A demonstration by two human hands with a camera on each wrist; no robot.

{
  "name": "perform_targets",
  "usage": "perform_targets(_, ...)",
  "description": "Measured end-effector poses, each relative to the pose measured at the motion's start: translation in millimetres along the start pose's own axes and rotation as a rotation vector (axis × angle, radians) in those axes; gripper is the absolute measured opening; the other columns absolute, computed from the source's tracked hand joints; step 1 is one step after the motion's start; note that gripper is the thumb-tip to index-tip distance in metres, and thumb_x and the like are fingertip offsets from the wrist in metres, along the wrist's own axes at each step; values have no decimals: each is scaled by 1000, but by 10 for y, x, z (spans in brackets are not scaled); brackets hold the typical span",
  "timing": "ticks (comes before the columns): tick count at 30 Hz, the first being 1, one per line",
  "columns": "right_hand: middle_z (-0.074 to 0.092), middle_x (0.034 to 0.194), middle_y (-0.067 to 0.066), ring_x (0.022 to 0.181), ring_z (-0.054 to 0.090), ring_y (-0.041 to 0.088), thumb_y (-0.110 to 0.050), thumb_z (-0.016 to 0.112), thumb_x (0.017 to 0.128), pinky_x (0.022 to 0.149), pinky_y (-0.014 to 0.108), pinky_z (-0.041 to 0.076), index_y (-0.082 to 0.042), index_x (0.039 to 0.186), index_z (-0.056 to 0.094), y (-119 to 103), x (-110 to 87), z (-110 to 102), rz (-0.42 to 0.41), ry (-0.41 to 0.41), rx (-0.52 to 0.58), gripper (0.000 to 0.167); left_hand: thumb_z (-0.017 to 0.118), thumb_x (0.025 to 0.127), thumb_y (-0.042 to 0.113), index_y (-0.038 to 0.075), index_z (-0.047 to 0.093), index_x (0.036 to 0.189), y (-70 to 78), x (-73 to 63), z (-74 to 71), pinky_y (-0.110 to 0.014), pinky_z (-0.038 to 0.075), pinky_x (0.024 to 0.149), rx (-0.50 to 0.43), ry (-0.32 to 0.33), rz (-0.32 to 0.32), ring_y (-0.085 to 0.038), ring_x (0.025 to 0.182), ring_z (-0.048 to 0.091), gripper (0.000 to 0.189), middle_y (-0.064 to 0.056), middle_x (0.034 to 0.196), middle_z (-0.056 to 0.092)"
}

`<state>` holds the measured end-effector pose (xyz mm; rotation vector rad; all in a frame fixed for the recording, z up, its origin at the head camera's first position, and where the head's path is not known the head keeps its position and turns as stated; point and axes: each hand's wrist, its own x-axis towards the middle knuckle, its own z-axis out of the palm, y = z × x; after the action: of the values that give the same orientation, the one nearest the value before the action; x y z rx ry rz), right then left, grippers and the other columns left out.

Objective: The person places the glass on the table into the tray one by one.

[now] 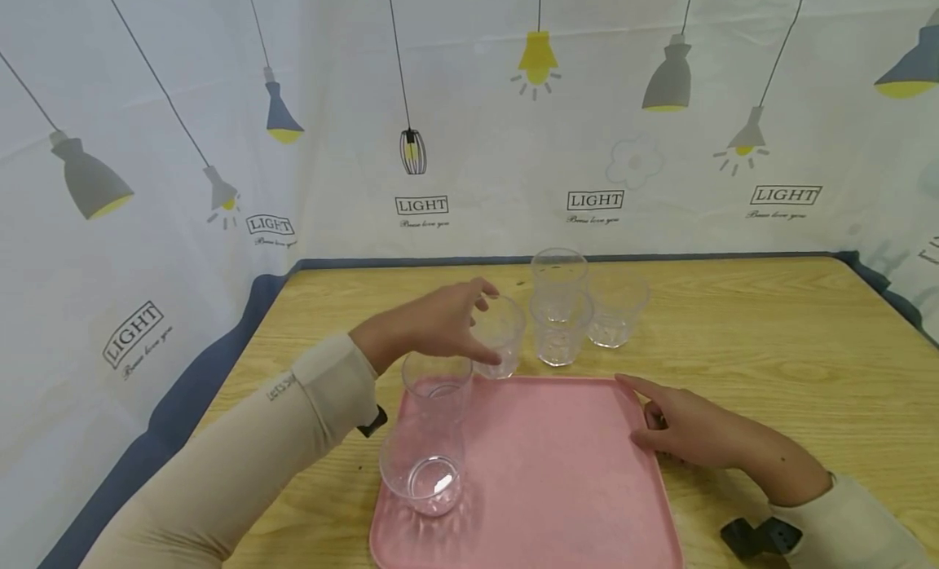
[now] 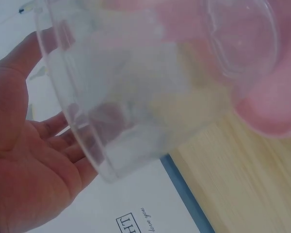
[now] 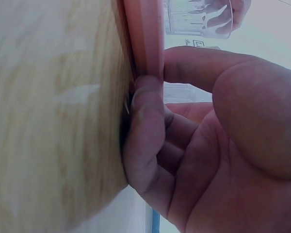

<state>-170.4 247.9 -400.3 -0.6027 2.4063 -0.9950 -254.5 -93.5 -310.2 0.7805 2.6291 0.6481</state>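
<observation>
My left hand (image 1: 443,320) curves round a clear plastic cup (image 1: 511,341) just behind the far edge of the pink tray (image 1: 557,471). The thumb lies at the cup's near side, the fingers by its far rim. In the left wrist view, another clear cup (image 2: 150,92) stands in front of the palm and hides part of the fingers. My right hand (image 1: 697,429) pinches the tray's right rim near the far corner. Its thumb and curled fingers meet at that edge (image 3: 148,43) in the right wrist view. Two clear cups, one nearer (image 1: 433,508), one farther (image 1: 440,402), stand on the tray's left side.
Three more clear cups, at the back (image 1: 559,267), in front of it (image 1: 557,353) and to the right (image 1: 619,316), stand close together beyond the tray. The wooden table (image 1: 770,333) ends at a white lamp-printed cloth (image 1: 491,161) with a dark blue border.
</observation>
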Motion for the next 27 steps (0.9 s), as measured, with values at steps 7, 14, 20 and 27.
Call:
perform_targets(7,54,69,0,50,50,11,-21,66,97,48,29,46,1,157,19,1,-2,3,-4,1,11,79,87,77,35,10,36,149,74,-12,52,-39,51,99,-18,-33,15,-31,122,62,92,-14,144,53)
perform_targets(14,54,69,-1,50,49,11,-21,66,97,49,29,45,1,156,20,-8,-11,5,-3,9,0,79,87,77,35,11,36,148,160,-39,79,-41,50,101,-9,-54,40,-30,122,62,91,-14,144,53)
perform_targets(20,54,69,-1,50,49,10,-21,66,97,49,29,45,1,156,20,-11,-13,4,-7,9,-5,79,88,76,33,10,37,148,198,-51,110,-38,51,99,2,-57,58,-29,121,62,92,-14,144,51)
perform_targets(27,54,69,-1,50,49,10,-21,66,97,49,28,45,1,156,20,-1,-9,2,-10,10,-10,78,88,76,32,10,36,149,235,-102,113,-38,51,99,4,-97,85,-30,122,61,92,-15,145,48)
